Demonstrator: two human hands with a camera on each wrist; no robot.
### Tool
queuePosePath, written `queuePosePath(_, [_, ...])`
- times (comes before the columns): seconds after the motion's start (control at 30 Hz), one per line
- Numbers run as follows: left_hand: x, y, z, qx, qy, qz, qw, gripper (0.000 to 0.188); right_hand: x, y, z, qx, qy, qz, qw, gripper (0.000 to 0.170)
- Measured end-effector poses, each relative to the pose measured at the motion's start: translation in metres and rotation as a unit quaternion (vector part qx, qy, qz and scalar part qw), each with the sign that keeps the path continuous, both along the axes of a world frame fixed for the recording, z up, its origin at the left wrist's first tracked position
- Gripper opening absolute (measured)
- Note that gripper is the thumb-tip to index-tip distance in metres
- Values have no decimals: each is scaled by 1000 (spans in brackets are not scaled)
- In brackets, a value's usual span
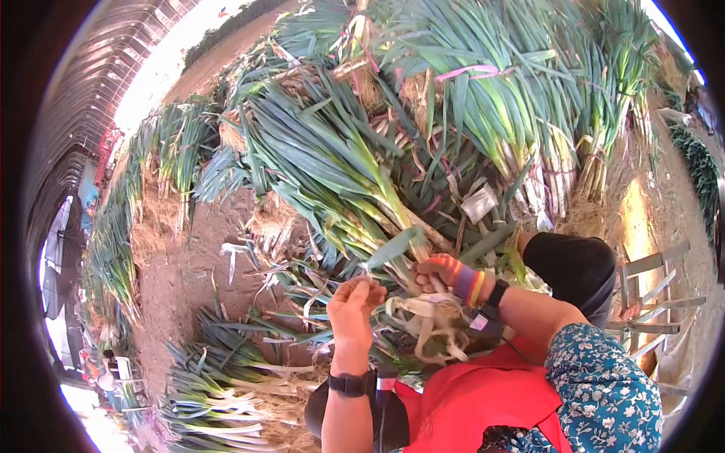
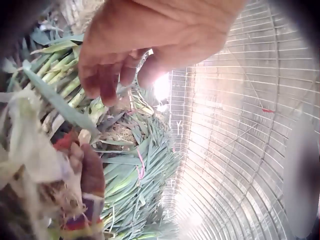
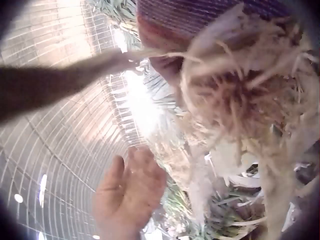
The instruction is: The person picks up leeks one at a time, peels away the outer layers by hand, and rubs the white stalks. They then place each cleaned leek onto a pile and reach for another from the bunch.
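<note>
My right hand, in a striped fingerless glove, grips a leek near its root end. Its roots hang in a pale tangle below the glove, with dry peeled skins trailing from them. A cut or torn green leaf stands out beside the grip. My bare left hand hovers just left of it, palm turned up and fingers loosely bent, holding nothing. In the left wrist view those fingers hang down above the leek stalks. A large heap of leeks lies right beyond both hands.
Bundles tied with pink bands stand behind on the right. Loose leeks lie on the soil at lower left, and more bundles line the left side. A slatted stool or crate stands by my right knee.
</note>
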State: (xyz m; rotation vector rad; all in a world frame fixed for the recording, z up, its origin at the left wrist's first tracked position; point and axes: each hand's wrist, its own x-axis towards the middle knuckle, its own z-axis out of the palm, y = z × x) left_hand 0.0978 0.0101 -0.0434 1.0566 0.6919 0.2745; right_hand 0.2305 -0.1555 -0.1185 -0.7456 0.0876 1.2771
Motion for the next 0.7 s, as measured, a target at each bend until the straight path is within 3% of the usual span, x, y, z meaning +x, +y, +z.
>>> queuePosePath(0.1, [-3,9,-1,-4,-31,35,999,19,-28,-31,24,-43,-78,57,994,11])
queuePosePath(0.2, [-4,9,6,-9,-65,45,997,31,-67,-58,57,-59,-177,113,976,18])
queuePosePath(0.27, [-5,13,7,2,-82,73,994,42,-90,-76,50,-133,-383,109,908,23])
queuePosePath(0.3, [-8,16,9,13,-87,65,994,51,-99,-89,33,-124,-385,117,907,23])
queuePosePath(0.33, [-9,19,7,6,-97,78,992,49,-103,-103,7,-155,-680,94,711,28])
queuePosePath(0.37, [-12,23,6,-10,-110,75,991,47,-102,-116,-15,-162,-890,53,424,32])
queuePosePath(0.4, [-15,27,5,-27,-123,73,989,45,-99,-127,-30,-152,-892,58,423,32])
queuePosePath(0.47, [-26,38,-11,-77,-128,114,982,36,-90,-146,-53,-116,-868,178,448,43])
queuePosePath(0.53, [-43,43,-10,-91,-123,146,977,27,-88,-130,-38,-85,-855,243,450,49])
queuePosePath(0.6, [-59,43,1,-80,-120,189,971,22,-81,-100,-16,-232,-776,252,530,49])
queuePosePath(0.63, [-67,42,8,-91,-148,164,971,20,-83,-80,-10,-51,-746,75,659,51])
queuePosePath(0.7, [-79,36,23,-113,-200,120,966,23,-77,-34,38,-107,-717,116,679,52])
